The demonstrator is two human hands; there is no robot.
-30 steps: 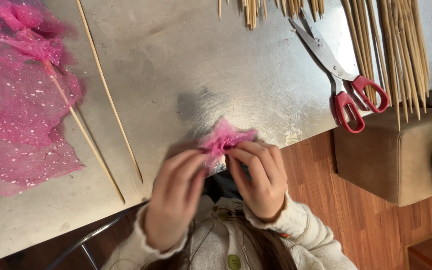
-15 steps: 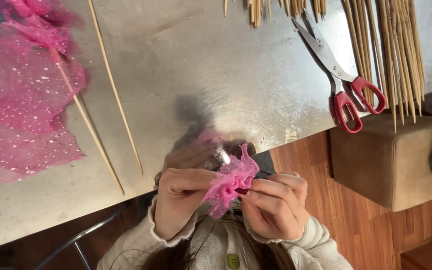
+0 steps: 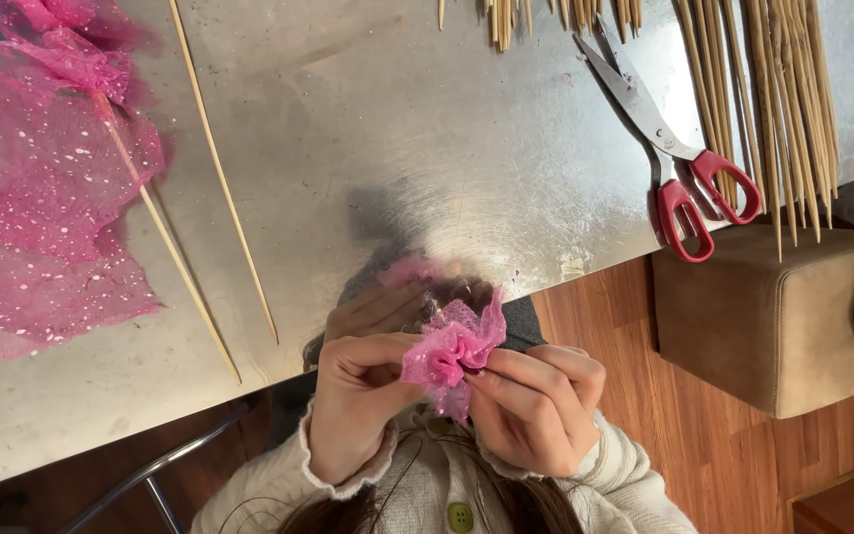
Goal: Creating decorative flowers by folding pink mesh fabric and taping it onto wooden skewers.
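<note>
Both hands are pinching a small bunch of pink net [image 3: 452,351] close to the person's chest, just off the edge of the metal table [image 3: 427,148]. The left hand [image 3: 358,400] is curling tight around one side. The right hand [image 3: 536,405] is squeezing the other side with its fingertips. More pink net [image 3: 42,208] is running off the left edge. Red-handled scissors [image 3: 669,148] are lying beside thin wooden sticks [image 3: 783,89].

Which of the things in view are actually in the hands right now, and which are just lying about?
In hand:
left hand
right hand
gathered pink mesh rosette

Lying about:
red-handled scissors
two loose wooden sticks
bundle of sticks
pink mesh sheets
metal table
brown stool
</note>
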